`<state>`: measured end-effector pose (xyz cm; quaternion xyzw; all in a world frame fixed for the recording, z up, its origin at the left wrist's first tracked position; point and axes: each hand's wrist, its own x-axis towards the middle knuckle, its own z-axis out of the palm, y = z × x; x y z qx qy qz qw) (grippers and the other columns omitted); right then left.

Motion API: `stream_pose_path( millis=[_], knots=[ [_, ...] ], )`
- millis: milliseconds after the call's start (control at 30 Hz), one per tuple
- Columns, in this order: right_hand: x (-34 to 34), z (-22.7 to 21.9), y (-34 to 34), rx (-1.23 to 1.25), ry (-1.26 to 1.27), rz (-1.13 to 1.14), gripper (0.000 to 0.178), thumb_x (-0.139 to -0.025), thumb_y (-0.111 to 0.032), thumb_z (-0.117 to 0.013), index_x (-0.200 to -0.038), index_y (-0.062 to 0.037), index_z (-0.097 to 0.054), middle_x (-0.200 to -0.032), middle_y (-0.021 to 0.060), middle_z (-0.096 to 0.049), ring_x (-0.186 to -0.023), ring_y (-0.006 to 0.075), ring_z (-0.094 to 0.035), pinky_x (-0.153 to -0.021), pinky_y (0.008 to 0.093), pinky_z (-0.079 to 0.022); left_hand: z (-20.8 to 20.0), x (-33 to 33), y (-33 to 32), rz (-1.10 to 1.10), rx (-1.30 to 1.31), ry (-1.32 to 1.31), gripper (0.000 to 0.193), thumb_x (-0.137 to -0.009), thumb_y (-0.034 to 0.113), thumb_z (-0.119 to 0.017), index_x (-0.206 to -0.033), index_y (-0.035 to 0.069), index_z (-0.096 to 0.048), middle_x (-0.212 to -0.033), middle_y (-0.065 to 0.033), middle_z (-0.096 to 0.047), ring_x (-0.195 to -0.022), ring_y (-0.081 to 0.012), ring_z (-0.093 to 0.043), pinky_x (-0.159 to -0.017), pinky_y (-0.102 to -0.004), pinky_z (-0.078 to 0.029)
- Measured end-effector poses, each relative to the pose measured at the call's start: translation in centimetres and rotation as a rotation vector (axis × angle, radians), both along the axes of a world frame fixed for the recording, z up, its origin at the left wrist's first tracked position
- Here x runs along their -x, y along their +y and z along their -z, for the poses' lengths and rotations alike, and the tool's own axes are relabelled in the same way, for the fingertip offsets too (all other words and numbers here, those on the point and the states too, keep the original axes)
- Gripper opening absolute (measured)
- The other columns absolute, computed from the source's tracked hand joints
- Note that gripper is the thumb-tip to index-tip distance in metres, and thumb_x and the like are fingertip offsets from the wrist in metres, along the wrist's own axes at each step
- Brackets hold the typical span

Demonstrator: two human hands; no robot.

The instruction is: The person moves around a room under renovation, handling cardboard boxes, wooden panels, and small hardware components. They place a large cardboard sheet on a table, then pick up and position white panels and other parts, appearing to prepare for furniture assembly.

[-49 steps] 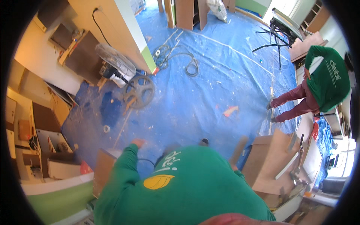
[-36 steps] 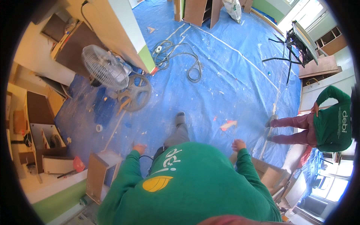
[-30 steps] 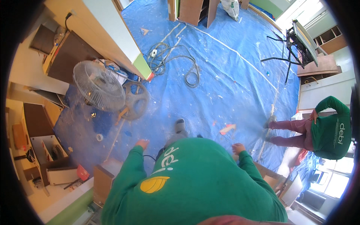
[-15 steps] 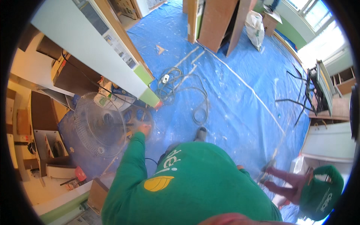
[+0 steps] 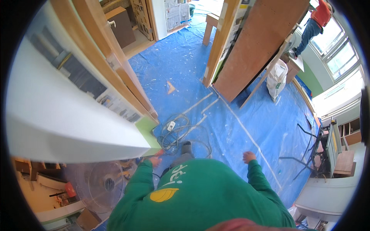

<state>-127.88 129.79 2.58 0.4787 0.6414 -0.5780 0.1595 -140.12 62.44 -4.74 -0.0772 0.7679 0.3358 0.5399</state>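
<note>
My left hand [image 5: 155, 161] is low at my left side, by the green lower corner of the white wall [image 5: 149, 144]. It is small and blurred, so its fingers do not show clearly. My right hand [image 5: 249, 157] hangs out to my right above the blue sheeting [image 5: 231, 133], fingers curled in and nothing visible in them. Behind my left arm stands a large floor fan [image 5: 103, 184] with a round wire cage, apart from my hand. Ahead of my shoe [image 5: 186, 147] lies a coiled grey extension cable [image 5: 178, 135] with a white socket block [image 5: 170, 126].
Brown boards [image 5: 257, 52] lean by a wooden door post [image 5: 225, 42]. A white sack [image 5: 277, 79] stands beyond them. At the right is a folding-legged work table [image 5: 327, 150]. Far right, a person in a red top [image 5: 320, 17] stands raised by the windows. A wood scrap [image 5: 170, 87] lies ahead.
I have moved forward, nearer the cable and doorway. My left hand has come away from the fan, which is now farther back. My right hand has swung out into view. The co-worker in green is out of view.
</note>
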Motion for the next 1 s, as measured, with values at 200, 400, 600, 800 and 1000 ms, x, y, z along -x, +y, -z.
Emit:
stream_pose_path(
  millis=[200, 400, 600, 800, 1000],
  knots=[
    [2.2, 6.8, 5.6, -0.529, -0.247, -1.427, 0.021, -0.087, -0.021, -0.058, -0.102, -0.0072, -0.065, -0.086, 0.0092, -0.068, -0.071, 0.0210, -0.068, -0.056, 0.0401, -0.056, -6.1, 21.2, 7.7, -0.066, -0.155, 0.109, 0.042, -0.093, 0.046, -0.057, -0.114, 0.010, -0.059, -0.100, -0.0024, -0.065, -0.082, -0.0162, -0.062, -0.062, -0.0318, -0.048],
    [20.9, 1.7, -0.2, -0.146, -0.504, -1.264, 0.040, -0.096, -0.040, -0.048, -0.114, -0.0076, -0.063, -0.102, 0.0081, -0.070, -0.082, 0.0246, -0.068, -0.065, 0.0421, -0.056, -6.8, 37.3, 8.5, -0.609, -0.161, 0.153, 0.034, -0.093, 0.043, -0.057, -0.107, 0.011, -0.059, -0.092, -0.0004, -0.063, -0.078, -0.0140, -0.061, -0.061, -0.0316, -0.046],
    [43.6, 7.6, 7.4, -0.284, -0.366, -1.470, 0.040, -0.098, -0.043, -0.045, -0.122, -0.0157, -0.062, -0.111, 0.0110, -0.068, -0.093, 0.0260, -0.068, -0.074, 0.0436, -0.055, -3.2, 47.5, 6.1, -0.652, -0.007, 0.289, 0.031, -0.092, 0.042, -0.057, -0.096, 0.011, -0.064, -0.074, -0.0023, -0.061, -0.061, -0.0147, -0.058, -0.050, -0.0338, -0.045],
    [67.9, 5.5, 6.4, -0.617, 0.626, -1.686, 0.028, -0.093, -0.031, -0.049, -0.105, -0.0151, -0.069, -0.105, 0.0121, -0.067, -0.104, 0.0311, -0.061, -0.092, 0.0443, -0.047, -2.8, 52.0, 2.9, -0.467, 0.268, 0.312, 0.034, -0.090, 0.042, -0.057, -0.088, 0.008, -0.065, -0.071, -0.0062, -0.062, -0.054, -0.0184, -0.057, -0.044, -0.0361, -0.042],
    [86.6, -9.6, -5.2, -0.088, 0.328, -1.174, 0.044, -0.094, -0.044, -0.052, -0.116, -0.0078, -0.065, -0.115, 0.0159, -0.065, -0.107, 0.0332, -0.060, -0.094, 0.0416, -0.047, -5.5, 61.5, 4.6, -0.821, 0.240, -0.048, 0.035, -0.090, 0.041, -0.057, -0.085, 0.007, -0.064, -0.074, -0.0094, -0.063, -0.061, -0.0215, -0.060, -0.050, -0.0385, -0.046]
  ],
)
